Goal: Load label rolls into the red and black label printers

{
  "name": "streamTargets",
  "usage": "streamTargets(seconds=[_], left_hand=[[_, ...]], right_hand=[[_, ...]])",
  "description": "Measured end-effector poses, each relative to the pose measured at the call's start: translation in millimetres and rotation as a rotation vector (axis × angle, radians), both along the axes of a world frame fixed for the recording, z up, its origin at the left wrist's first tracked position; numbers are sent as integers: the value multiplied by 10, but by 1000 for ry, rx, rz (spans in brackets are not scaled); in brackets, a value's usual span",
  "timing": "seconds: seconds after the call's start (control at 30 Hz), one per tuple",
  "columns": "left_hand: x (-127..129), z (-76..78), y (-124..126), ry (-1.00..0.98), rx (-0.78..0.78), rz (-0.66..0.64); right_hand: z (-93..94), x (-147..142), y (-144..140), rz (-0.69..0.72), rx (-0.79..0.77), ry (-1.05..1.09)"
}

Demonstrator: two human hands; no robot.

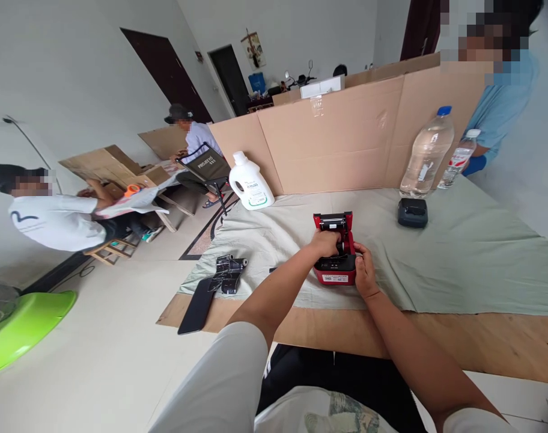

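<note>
A red and black label printer (pixel 335 278) stands on the cloth in front of me, its lid (pixel 333 221) raised to show the rollers inside. My left hand (pixel 325 243) reaches into the opened body with curled fingers; the fingertips are hidden there, and I cannot make out what they grip. Against the printer's right side, my right hand (pixel 366 270) holds the casing with thumb and fingers. To the left lies a partly unrolled black patterned film (pixel 229 275) on a small core, touching a flat black panel (pixel 197 305) that juts over the table edge.
A white jug (pixel 250 183) stands at the back left. On the back right are a large blue-capped bottle (pixel 427 153), a smaller bottle (pixel 458 157) and a black case (pixel 413 213). A cardboard screen (pixel 328 144) borders the table. Other people sit left and behind the screen's right end.
</note>
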State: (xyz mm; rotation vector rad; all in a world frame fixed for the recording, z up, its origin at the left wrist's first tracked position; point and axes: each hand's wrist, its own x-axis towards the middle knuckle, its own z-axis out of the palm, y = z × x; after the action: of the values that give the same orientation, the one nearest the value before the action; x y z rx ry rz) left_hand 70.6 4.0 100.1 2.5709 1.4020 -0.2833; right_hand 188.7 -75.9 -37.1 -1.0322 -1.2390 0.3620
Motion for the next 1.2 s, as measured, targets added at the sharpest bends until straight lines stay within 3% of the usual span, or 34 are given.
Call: streamTargets(seconds=[0.1,0.2,0.27,0.33,0.43,0.53,0.6,0.73,0.8,1.03,1.2], left_hand=[[-106,52,-30,-184,-41,25],[-373,149,-54,-567,-342,60],[-687,242,-57,-755,-629,106],[-1094,335,-52,-815,-844,168],[-1754,390,-54,-726,-938,256],[-2279,279,-97,-487,-865,332],[-2492,132,-141,-346,-692,363],[-2664,-173,-183,-114,-241,384],[-2721,-265,-149,-39,-109,355],[-3065,-280,47,88,3,505],[-3014,-320,-4,170,4,487]], right_hand=[[9,6,-5,7,-6,0],[10,15,-13,16,-12,1],[12,21,-18,20,-18,-3],[19,25,-22,19,-24,-6],[37,26,-29,18,-27,-1],[55,25,-37,19,-41,2],[63,26,-41,14,-43,0],[71,29,-45,11,-30,-1],[73,32,-48,16,-29,-1],[86,38,-62,30,-42,-11],[65,43,-44,30,-35,-10]])
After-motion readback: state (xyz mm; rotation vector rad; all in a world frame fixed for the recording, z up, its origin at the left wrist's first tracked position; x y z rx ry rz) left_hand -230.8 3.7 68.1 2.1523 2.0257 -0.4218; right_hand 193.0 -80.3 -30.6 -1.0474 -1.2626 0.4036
